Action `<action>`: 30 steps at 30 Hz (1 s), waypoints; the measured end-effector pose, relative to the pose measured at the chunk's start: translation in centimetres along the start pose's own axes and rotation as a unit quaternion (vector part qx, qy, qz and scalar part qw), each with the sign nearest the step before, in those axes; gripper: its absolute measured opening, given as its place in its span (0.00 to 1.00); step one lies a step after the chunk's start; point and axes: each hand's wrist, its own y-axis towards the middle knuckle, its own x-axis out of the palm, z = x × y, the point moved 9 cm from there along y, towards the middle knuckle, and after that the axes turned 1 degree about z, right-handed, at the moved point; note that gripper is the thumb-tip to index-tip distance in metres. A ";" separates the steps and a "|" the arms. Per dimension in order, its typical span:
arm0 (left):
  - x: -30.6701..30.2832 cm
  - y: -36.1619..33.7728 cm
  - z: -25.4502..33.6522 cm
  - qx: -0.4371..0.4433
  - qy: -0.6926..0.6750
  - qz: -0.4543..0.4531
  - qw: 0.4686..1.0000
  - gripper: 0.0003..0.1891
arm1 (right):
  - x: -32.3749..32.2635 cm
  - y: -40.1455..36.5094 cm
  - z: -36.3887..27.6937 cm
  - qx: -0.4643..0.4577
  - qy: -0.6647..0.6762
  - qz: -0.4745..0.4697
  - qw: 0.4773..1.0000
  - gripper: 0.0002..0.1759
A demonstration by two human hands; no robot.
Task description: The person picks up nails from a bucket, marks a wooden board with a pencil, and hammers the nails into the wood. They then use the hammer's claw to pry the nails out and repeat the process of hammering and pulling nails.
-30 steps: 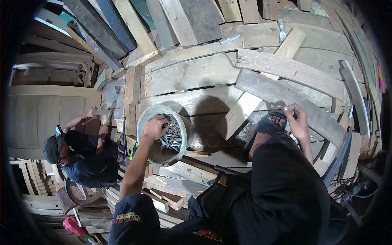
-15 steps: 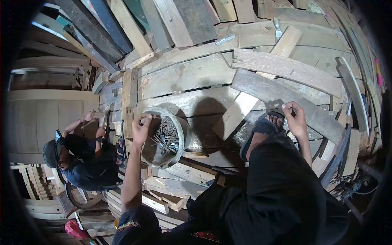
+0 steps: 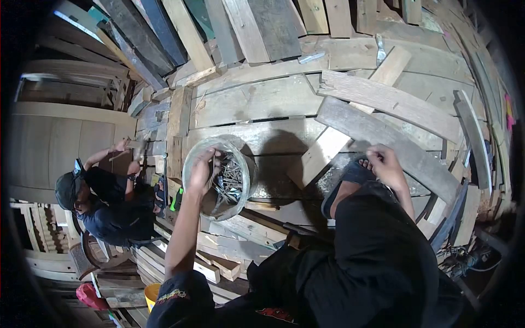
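Note:
A round grey bucket [image 3: 249, 188] stands on the plank floor with many loose nails [image 3: 232, 174] inside. My left hand [image 3: 201, 170] is over the bucket's near left part, its fingers curled in toward the nails. Whatever those fingers hold, if anything, is too small to make out. My right hand [image 3: 387, 167] is beside my sandalled foot [image 3: 358, 172], above a grey board [image 3: 383, 128]. Its fingers are bent closed, and their contents are hidden.
Loose boards lie crossed at the right, including a pale board [image 3: 391, 98]. Upright planks [image 3: 246, 33] line the far side. At left, another person [image 3: 112, 202] sits working with wood. A yellow container [image 3: 152, 295] shows at lower left.
My left hand has moved from the bucket's rim to inside its opening, closer to the nails. My right hand has shifted down and left, with its fingers more curled.

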 end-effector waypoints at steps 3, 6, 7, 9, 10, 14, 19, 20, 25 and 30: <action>1.2 -0.9 -1.7 -0.041 0.000 -0.030 0.999 0.13 | 6.4 1.4 -6.5 -0.114 0.041 -0.174 0.977 0.11; 3.4 -2.3 -0.6 -0.025 -0.016 -0.026 0.999 0.11 | 12.7 1.5 -13.2 -0.133 -0.056 -0.310 0.940 0.16; 3.5 -1.9 -0.8 -0.015 -0.044 -0.001 0.999 0.09 | 14.5 0.8 -16.7 -0.103 -0.134 -0.369 0.914 0.15; 2.4 -0.7 -0.8 0.007 -0.061 0.033 0.998 0.08 | 19.3 2.5 -18.8 -0.220 -0.085 -0.396 0.887 0.12; 3.8 -3.0 2.3 0.037 -0.115 0.098 0.988 0.07 | 21.2 2.7 -20.0 -0.282 -0.063 -0.408 0.866 0.11; 1.2 -9.5 9.7 0.170 -0.022 0.205 0.964 0.16 | 30.3 3.4 -17.8 -0.231 -0.105 -0.454 0.854 0.13; -5.1 -13.5 10.3 0.230 -0.059 0.239 0.941 0.17 | 32.7 -0.4 -22.5 -0.317 -0.179 -0.420 0.831 0.23; -5.2 -14.6 10.2 0.184 -0.089 0.220 0.954 0.17 | 30.4 0.3 -23.1 -0.307 -0.155 -0.393 0.853 0.18; -1.5 -15.4 13.2 0.194 -0.156 -0.080 0.965 0.16 | 6.3 4.8 -23.9 -0.341 -0.476 -0.231 0.778 0.09; 4.9 -11.7 19.8 0.411 0.200 -0.139 0.878 0.21 | -23.0 -8.7 -19.7 -0.038 -0.718 -0.018 0.695 0.50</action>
